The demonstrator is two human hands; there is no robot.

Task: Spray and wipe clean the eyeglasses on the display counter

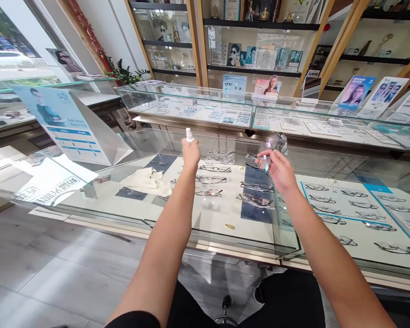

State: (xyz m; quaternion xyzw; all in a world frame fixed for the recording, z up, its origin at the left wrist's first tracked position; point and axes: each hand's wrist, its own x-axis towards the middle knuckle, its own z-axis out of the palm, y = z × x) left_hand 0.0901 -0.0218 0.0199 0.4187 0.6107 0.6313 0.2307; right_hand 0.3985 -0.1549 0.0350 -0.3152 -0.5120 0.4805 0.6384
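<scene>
My left hand [190, 152] is closed around a small white spray bottle [189, 134], whose nozzle shows above the fist. My right hand [280, 169] pinches a pair of eyeglasses [272, 141] and holds them tilted above the glass counter. One lens stands higher and the other is near my fingers. On the counter, left of my left arm, lies a crumpled cream cloth [145, 181]. Several eyeglass frames [213, 180] rest in rows inside the case between my hands.
The glass display counter [222, 241] spans the space before me. A blue-and-white cardboard sign [71, 123] and white paper bags [51, 180] stand and lie at the left. More eyeglasses [358, 205] fill the right side. A second glass case [191, 98] runs behind, with shelves beyond.
</scene>
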